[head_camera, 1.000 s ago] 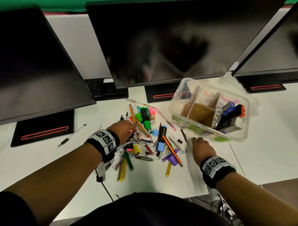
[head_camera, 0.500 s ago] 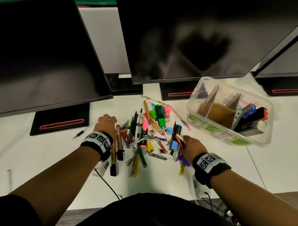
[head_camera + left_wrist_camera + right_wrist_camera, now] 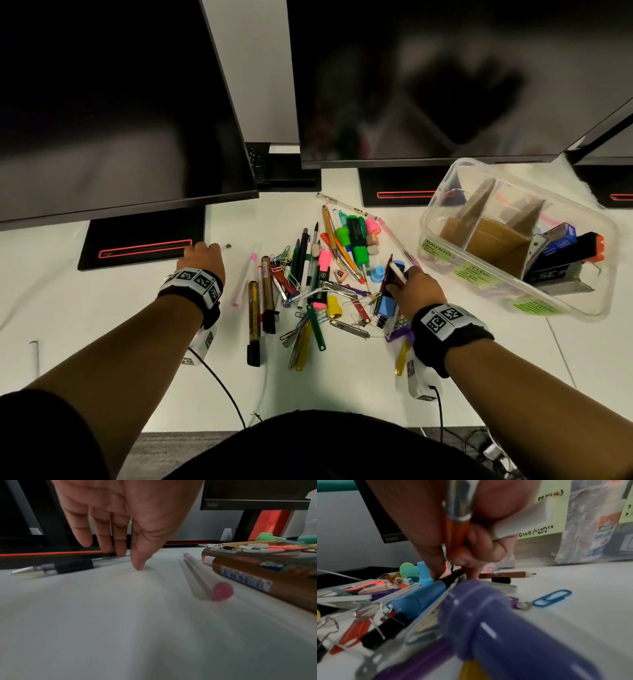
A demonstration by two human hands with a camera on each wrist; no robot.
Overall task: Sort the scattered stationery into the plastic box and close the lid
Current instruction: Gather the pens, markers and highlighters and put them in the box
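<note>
A heap of pens, markers, highlighters and clips (image 3: 325, 274) lies mid-desk. The clear plastic box (image 3: 434, 202) stands lidless at the right with cardboard dividers and several items inside; its labelled wall (image 3: 539, 545) rises just behind my right hand. My right hand (image 3: 402, 284) (image 3: 452, 573) grips an orange pen (image 3: 455, 534) and a white stick-like item (image 3: 522, 522), fingertips down on a black item in the heap. My left hand (image 3: 202, 255) (image 3: 129, 561) is left of the heap, straight fingers touching a clear pen (image 3: 73, 565), thumb tip on the desk.
Dark monitors (image 3: 102, 102) (image 3: 411, 85) overhang the back of the desk, and a black stand base (image 3: 144, 246) lies just beyond my left hand. A pink-capped pen (image 3: 205, 580) and brown markers (image 3: 255, 315) lie between hand and heap. Cables (image 3: 219, 377) trail over the front edge.
My left hand left the heap and went left to the clear pen by the stand base. My right hand moved into the heap's right side and now holds pens.
</note>
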